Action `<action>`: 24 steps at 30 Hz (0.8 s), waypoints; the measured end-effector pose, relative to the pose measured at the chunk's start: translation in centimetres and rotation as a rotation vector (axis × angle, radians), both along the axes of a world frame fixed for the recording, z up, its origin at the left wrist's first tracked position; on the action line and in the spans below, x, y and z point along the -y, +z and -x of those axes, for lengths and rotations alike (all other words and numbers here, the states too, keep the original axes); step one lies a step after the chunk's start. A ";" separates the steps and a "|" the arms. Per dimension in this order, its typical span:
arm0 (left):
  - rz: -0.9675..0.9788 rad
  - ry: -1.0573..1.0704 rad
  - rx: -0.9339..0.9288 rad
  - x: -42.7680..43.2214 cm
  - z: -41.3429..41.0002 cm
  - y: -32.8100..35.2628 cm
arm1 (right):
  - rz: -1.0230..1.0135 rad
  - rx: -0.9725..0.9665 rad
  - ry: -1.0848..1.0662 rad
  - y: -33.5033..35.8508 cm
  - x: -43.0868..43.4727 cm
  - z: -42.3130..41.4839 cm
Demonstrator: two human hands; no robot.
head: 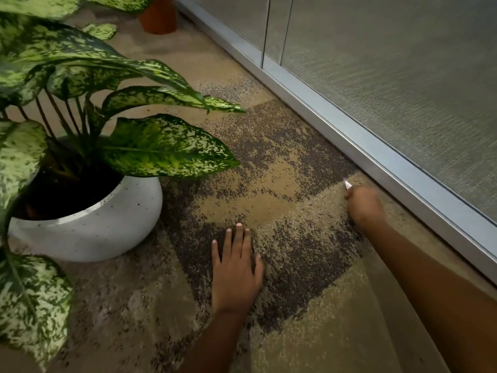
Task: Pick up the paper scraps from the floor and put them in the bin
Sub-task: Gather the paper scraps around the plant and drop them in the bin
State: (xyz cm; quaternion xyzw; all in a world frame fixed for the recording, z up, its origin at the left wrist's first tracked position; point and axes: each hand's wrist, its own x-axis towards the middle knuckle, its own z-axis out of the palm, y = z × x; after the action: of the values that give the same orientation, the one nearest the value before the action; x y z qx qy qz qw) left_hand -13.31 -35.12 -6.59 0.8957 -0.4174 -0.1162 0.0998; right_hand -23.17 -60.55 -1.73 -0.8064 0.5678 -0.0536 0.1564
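A mottled tan and dark brown carpet floor (282, 184) fills the view, bordered on the right by a frosted glass partition (390, 63) in a silver metal frame. At left stands a round white speckled pot (102, 224) holding a plant with large green variegated leaves (161, 149); a terracotta pot (158, 14) sits farther back. The left hand (236, 270) lies flat on the carpet, its grip released. The right hand (364, 204), near the frame, has its grip pinched on a small white paper scrap (347, 184).

Head camera looks steeply down, close over the carpet (269, 184); single view.
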 end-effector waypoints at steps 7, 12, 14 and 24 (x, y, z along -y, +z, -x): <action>-0.054 0.002 -0.009 0.2 0.0 -0.1 | 0.013 0.300 -0.001 -0.9 -11.0 5.0; -0.237 -0.094 -0.087 -1.4 0.0 2.2 | -0.118 0.398 -0.004 -1.2 -18.8 6.6; -0.283 -0.105 -0.164 -3.1 0.6 3.2 | -0.219 0.446 -0.010 -1.1 -21.7 6.8; 0.360 0.403 -0.915 -8.6 3.4 9.7 | -0.642 0.603 0.049 4.8 -29.3 5.4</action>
State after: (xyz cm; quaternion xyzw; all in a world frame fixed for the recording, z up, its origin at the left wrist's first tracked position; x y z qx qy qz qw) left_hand -16.71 -26.54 3.12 0.7844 -0.1642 -0.4001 0.4445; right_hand -28.53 -31.29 3.06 -0.6784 0.4654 -0.1038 0.5590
